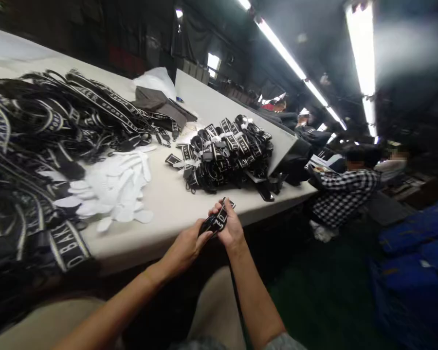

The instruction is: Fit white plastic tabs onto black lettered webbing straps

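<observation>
Between my two hands, just off the table's front edge, is a folded black strap (219,219) with white lettering. My left hand (190,242) grips its near left end, thumb along the underside. Around its right part my right hand (231,228) is closed, fingers wrapped over it. Beyond my hands lies a heap of bundled lettered straps (226,155) with white pieces tucked among them. To the left, white flat tabs (113,187) are piled next to a large tangle of loose lettered straps (69,112).
The pale table (149,223) runs from left to right. Dark grey folded pieces (164,104) and a white plastic bag (155,80) lie toward the back, near an upright white board (233,107). A person in a checked shirt (345,194) sits at right, near blue sacks (416,253).
</observation>
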`<state>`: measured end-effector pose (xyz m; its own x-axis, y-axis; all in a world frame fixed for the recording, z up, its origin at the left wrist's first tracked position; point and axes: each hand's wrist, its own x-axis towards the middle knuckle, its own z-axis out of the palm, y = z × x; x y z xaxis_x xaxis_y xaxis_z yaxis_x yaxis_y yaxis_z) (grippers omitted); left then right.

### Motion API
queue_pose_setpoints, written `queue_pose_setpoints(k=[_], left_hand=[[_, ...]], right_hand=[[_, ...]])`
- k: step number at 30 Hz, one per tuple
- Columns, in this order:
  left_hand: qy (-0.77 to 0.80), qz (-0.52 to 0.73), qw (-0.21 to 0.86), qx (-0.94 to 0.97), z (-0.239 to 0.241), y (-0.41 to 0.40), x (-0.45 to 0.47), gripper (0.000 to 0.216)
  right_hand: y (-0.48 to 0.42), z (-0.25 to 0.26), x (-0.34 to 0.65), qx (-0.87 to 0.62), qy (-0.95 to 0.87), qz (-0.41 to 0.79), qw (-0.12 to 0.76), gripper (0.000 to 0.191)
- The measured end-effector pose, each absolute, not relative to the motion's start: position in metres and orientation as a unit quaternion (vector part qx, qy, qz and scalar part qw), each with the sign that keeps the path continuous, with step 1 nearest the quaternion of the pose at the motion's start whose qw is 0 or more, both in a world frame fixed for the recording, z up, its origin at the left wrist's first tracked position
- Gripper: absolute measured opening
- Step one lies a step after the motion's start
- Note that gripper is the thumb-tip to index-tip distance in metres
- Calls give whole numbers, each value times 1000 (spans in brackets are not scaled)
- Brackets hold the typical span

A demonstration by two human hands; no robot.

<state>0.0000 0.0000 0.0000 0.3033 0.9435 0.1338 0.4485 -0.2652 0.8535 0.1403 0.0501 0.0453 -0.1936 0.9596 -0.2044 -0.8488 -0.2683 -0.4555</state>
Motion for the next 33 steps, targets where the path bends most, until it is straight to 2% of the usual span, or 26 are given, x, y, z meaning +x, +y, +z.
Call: queue_pose_setpoints(k=[4, 7, 9, 14, 18, 21, 24, 29, 33], left_hand=[[446, 398, 203, 776, -11, -3, -6, 59], [423, 444, 174, 770, -10, -3, -11, 68], [417, 465, 253, 739, -3, -1, -15, 64], [350, 415, 612, 575, 28, 3, -26, 61], [302, 407, 694, 511, 35, 2, -25, 50], [300, 422, 721, 460, 30, 1, -18, 58], [328, 464, 682, 460, 24, 0, -13, 65], [403, 493, 458, 620, 17, -3, -11, 59], [431, 480, 390, 657, 12, -3, -13, 68]], right_hand=[[59, 45, 130, -222, -111, 759, 602, 25], [64, 48, 124, -230, -130, 753, 602, 25], [69, 51, 123, -252, -149, 745, 600, 25], [79, 59, 128, -315, -216, 721, 578, 13], [78, 66, 128, -290, -239, 709, 596, 15], [77, 69, 124, -293, -246, 691, 614, 18], [78, 72, 123, -311, -244, 677, 620, 19], [74, 73, 117, -323, -257, 650, 639, 24], [71, 69, 109, -341, -283, 625, 643, 27]])
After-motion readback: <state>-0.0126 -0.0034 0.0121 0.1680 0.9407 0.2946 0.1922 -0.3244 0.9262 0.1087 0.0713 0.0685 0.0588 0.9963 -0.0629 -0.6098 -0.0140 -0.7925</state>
